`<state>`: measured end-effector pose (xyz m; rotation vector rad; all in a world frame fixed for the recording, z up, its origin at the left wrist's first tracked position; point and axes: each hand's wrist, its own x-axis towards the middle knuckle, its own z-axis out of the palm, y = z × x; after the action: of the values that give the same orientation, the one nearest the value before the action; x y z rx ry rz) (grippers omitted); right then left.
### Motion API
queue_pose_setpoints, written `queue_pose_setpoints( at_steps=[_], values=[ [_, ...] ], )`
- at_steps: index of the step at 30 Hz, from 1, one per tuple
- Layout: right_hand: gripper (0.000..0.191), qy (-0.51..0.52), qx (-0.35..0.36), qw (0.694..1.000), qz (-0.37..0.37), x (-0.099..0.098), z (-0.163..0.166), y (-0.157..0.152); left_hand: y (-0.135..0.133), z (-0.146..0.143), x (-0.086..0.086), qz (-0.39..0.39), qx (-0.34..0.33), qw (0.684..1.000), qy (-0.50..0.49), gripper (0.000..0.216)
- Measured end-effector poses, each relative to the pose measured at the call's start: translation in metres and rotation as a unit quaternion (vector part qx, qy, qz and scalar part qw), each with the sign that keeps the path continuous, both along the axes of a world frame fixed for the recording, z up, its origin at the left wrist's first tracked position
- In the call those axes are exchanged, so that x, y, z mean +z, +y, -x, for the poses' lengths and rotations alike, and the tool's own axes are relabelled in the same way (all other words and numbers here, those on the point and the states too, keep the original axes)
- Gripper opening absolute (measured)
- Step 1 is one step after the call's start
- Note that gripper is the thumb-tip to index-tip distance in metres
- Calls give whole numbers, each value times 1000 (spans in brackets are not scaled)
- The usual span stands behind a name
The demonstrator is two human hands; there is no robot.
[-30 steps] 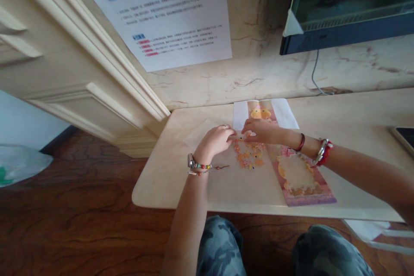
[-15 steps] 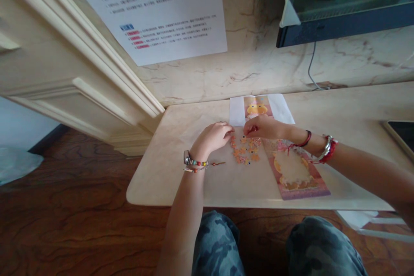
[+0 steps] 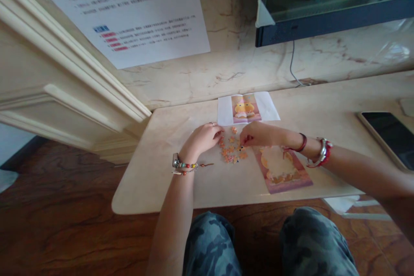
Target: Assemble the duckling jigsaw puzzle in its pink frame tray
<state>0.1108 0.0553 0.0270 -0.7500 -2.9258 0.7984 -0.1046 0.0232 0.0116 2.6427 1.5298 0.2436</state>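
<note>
Flanking orange pieces [image 3: 230,149], left hand [image 3: 204,137] and right hand [image 3: 255,134] are apart, half-curled; I cannot tell whether either grips anything. A printed sheet [image 3: 246,110] lies far.

The small pieces [image 3: 230,149] are mainly orange, the table [image 3: 155,181] is cream, the trousers [image 3: 210,243] have blue-grey camouflage, and the floor [image 3: 71,228] is brown.

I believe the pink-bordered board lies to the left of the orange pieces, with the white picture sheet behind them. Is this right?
No: the head view shows the pink-bordered board to the right of the orange pieces. The white picture sheet is indeed behind them.
</note>
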Motion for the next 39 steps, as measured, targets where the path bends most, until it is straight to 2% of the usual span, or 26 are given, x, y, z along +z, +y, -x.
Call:
queue_pose_setpoints(
  at_steps=[2,6,10,13,16,19,21,23,30,39],
  values=[
    [18,5,6,1000,-12,1,6,1,1,0,0,0,2,1000,0,21],
    [15,44,-16,997,55,4,-3,10,2,0,-1,-11,1,1000,14,22],
    [17,49,-42,993,103,9,-31,17,2,3,-2,-28,-11,999,33,21],
    [20,28,-54,983,172,12,-60,18,-1,-3,0,-36,-25,999,30,20],
    [20,7,-63,970,233,10,-87,15,-11,-25,4,-69,-76,995,10,19],
    [19,1,-80,962,262,5,-103,12,-25,-56,8,-87,-186,979,14,18],
    [17,-4,-89,961,262,2,-105,10,-34,-73,8,-94,-240,966,13,17],
    [16,-9,-92,961,262,-1,-105,8,-39,-83,7,-92,-264,960,13,16],
    [19,-8,-98,956,276,-2,-103,4,-39,-82,0,-63,-264,962,12,16],
    [19,-17,-52,992,114,8,-107,-3,-35,-77,5,-48,-251,967,6,16]
  ],
)
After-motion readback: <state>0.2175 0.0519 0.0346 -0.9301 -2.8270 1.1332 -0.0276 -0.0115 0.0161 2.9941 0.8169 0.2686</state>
